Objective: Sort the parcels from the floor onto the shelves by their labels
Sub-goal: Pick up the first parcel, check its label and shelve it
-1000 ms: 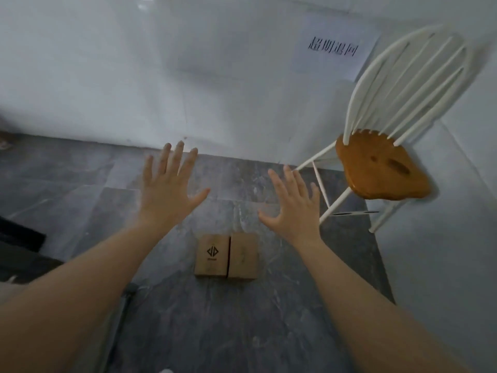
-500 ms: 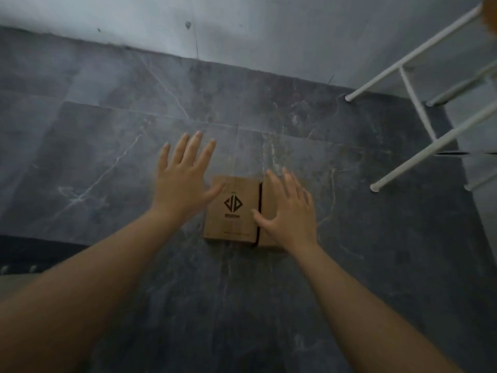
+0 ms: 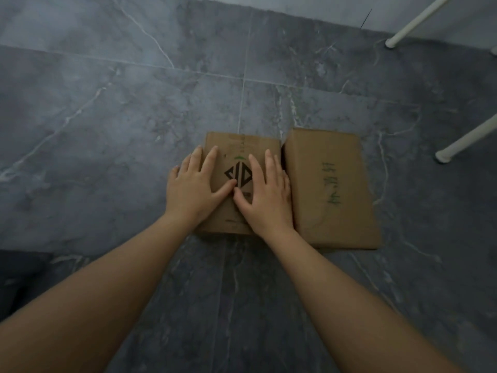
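Note:
Two brown cardboard parcels lie side by side on the dark marbled floor. The left parcel (image 3: 236, 146) bears a black diamond logo. The right parcel (image 3: 330, 189) has green handwriting along its top. My left hand (image 3: 195, 188) lies flat over the left parcel's left edge, fingers spread. My right hand (image 3: 266, 193) lies flat on the same parcel's right part, fingers spread, its outer edge at the gap between the two parcels. My thumbs nearly touch over the logo. Neither hand curls around the box.
White chair legs (image 3: 419, 21) (image 3: 468, 140) stand at the upper right, close to the right parcel. A pale wall base (image 3: 309, 4) runs along the top. A dark object (image 3: 18, 281) sits at the left edge.
The view has dropped closer to the floor. Both hands came down from above the parcels and now rest on the logo parcel; the right hand shifted left off the right parcel.

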The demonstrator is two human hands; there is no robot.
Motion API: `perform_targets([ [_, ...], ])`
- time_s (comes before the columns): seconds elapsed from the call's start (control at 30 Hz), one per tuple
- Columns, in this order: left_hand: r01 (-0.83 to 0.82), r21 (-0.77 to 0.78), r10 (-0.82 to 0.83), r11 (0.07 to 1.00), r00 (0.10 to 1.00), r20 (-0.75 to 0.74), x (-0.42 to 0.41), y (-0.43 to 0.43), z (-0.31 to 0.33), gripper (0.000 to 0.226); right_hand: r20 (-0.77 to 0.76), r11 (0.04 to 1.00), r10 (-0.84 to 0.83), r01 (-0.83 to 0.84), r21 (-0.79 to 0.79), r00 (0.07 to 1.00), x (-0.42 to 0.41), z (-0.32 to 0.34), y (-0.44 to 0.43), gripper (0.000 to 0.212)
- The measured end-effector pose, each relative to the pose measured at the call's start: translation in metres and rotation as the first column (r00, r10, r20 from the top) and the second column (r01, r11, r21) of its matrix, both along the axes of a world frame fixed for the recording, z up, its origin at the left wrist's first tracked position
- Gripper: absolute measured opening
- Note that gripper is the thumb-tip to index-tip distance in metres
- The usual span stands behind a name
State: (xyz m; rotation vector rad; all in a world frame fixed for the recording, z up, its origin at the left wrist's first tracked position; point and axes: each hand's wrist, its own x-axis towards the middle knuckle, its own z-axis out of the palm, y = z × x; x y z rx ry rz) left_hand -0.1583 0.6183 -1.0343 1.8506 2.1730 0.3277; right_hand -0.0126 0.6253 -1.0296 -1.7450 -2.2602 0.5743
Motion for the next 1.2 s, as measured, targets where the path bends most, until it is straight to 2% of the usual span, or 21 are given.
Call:
perform_targets([
  [0.07, -0.073, -0.04, 0.08, 0.997, 0.974, 0.213, 0.004, 0.0, -0.003, 0.082, -0.034, 0.999, -0.03, 0.029, -0.026, 0.999, 0.006, 0.0, 0.0, 0.075],
  [0.1, -0.12, -0.067, 0.135, 0.991, 0.929, 0.344, 0.006, -0.001, -0.003, 0.088, -0.07, 0.996, -0.066, 0.061, -0.061, 0.995, 0.011, -0.001, 0.001, 0.079],
  [0.2, -0.288, -0.208, 0.354, 0.935, 0.702, 0.618, 0.007, -0.001, -0.005, 0.104, -0.267, 0.959, -0.223, 0.162, -0.232, 0.937, 0.02, -0.005, 0.002, 0.093],
  [0.27, -0.341, -0.337, 0.477, 0.878, 0.553, 0.683, 0.005, 0.001, -0.005, 0.092, -0.403, 0.921, -0.31, 0.168, -0.351, 0.861, 0.02, -0.005, 0.004, 0.099],
  [0.3, -0.33, -0.377, 0.5, 0.865, 0.518, 0.694, 0.005, 0.001, -0.006, 0.081, -0.447, 0.902, -0.352, 0.169, -0.398, 0.822, 0.019, -0.005, 0.005, 0.1],
  [0.47, -0.278, -0.405, 0.49, 0.871, 0.434, 0.756, 0.005, -0.004, 0.005, 0.06, -0.533, 0.877, -0.42, 0.178, -0.446, 0.734, 0.015, 0.008, 0.001, 0.101],
  [0.6, -0.326, -0.367, 0.467, 0.871, 0.321, 0.824, -0.005, -0.013, 0.071, 0.05, -0.58, 0.892, -0.421, 0.201, -0.405, 0.697, 0.005, 0.074, -0.001, 0.094],
  [0.7, -0.357, -0.316, 0.426, 0.879, 0.292, 0.856, -0.014, -0.015, 0.164, 0.051, -0.623, 0.913, -0.383, 0.175, -0.369, 0.682, -0.006, 0.162, 0.002, 0.091],
  [0.8, -0.388, -0.198, 0.336, 0.9, 0.331, 0.882, -0.024, -0.013, 0.286, 0.04, -0.69, 0.939, -0.322, 0.129, -0.317, 0.649, -0.019, 0.28, 0.006, 0.091],
  [1.03, -0.425, 0.162, 0.067, 0.89, 0.474, 0.878, -0.04, -0.004, 0.636, 0.038, -0.828, 0.996, -0.074, 0.079, -0.036, 0.556, -0.033, 0.624, 0.017, 0.088],
  [1.2, -0.412, 0.395, -0.136, 0.821, 0.53, 0.837, -0.034, -0.025, 0.874, 0.035, -0.832, 0.972, 0.15, 0.077, 0.224, 0.533, -0.026, 0.861, 0.005, 0.084],
])
